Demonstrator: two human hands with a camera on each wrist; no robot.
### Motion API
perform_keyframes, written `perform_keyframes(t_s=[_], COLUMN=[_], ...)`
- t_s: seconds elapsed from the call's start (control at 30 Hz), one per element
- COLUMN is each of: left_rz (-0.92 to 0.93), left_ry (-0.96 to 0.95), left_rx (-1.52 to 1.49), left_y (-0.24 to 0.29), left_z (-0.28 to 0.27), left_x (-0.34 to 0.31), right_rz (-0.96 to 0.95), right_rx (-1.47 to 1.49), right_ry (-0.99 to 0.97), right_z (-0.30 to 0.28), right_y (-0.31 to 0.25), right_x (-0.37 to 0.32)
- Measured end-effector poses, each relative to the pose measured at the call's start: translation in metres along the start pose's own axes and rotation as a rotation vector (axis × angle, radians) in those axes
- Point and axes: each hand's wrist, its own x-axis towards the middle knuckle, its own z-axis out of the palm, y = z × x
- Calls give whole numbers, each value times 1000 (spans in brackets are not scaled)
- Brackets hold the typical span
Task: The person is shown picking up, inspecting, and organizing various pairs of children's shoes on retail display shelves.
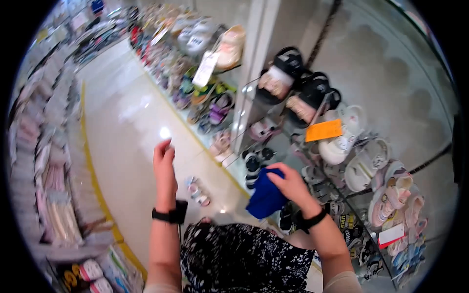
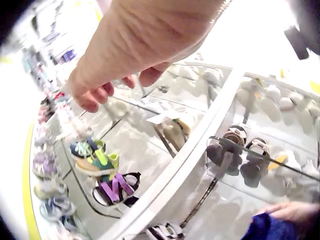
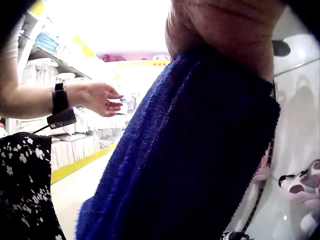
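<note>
My right hand grips a dark blue cloth that hangs down in front of the shoe shelves. In the right wrist view the blue cloth looks fuzzy, like towelling, and fills the middle; the fingers are hidden behind it. Nothing is in my left hand, which hovers over the aisle with its fingers loosely bent. Seen from the left wrist, that hand is in front of glass shelves with children's sandals, a purple-strapped sandal lower down.
Glass shelves on the right carry black sandals, white sandals and an orange tag. Packed clothes line the left side. A pale tiled floor runs between, with a foot in a sandal on it.
</note>
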Motion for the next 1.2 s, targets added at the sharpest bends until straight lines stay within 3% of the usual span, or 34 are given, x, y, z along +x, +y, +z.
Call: perform_keyframes(t_s=[0.07,0.17,0.23,0.27,0.3,0.4,0.5,0.6,0.63,0.67,0.7,0.73,0.8,0.87,0.93,1.0,1.13,1.2], left_rz=[137,47,-102,-273,-373,-301,-264,-258,-472,-456,-427,-483,-356,-494,-497,-364,-380,-414], left_ry=[-26,14,38,25,-57,-150,-184,-297,-353,-366,-375,-380,-393,-514,-556,-606,-436,-395], left_rx=[181,349,501,654,707,1086,1172,1039,1045,973,880,894,1154,1178,1281,1390,1247,1226], left_y=[-10,-94,-190,-229,-235,-310,-351,-382,-384,-436,-456,-456,-447,-438,-416,-414,-372,-380], left_z=[-20,-62,-92,-101,-98,-112,-112,-107,-102,-118,-124,-125,-124,-128,-126,-139,-136,-141], left_x=[12,19,9,-2,-20,-49,-48,-30,-23,-24,-24,-25,-32,-34,-35,-40,-49,-51], right_rz=[-52,1,69,133,129,183,285,254,253,326,338,347,338,322,359,292,313,321], right_rx=[-87,-89,11,83,55,99,302,212,183,263,307,357,335,329,375,378,486,585], right_ry=[20,54,71,84,99,140,186,171,143,150,147,136,121,120,123,107,74,64], right_z=[-6,-6,-1,3,5,6,6,2,1,2,3,3,1,1,-2,-2,-3,0], right_y=[-9,-18,-11,-10,-6,1,1,15,13,15,16,16,16,18,16,16,25,27], right_x=[-25,-55,-66,-69,-71,-70,-64,-62,-59,-59,-57,-55,-52,-54,-58,-60,-72,-77])
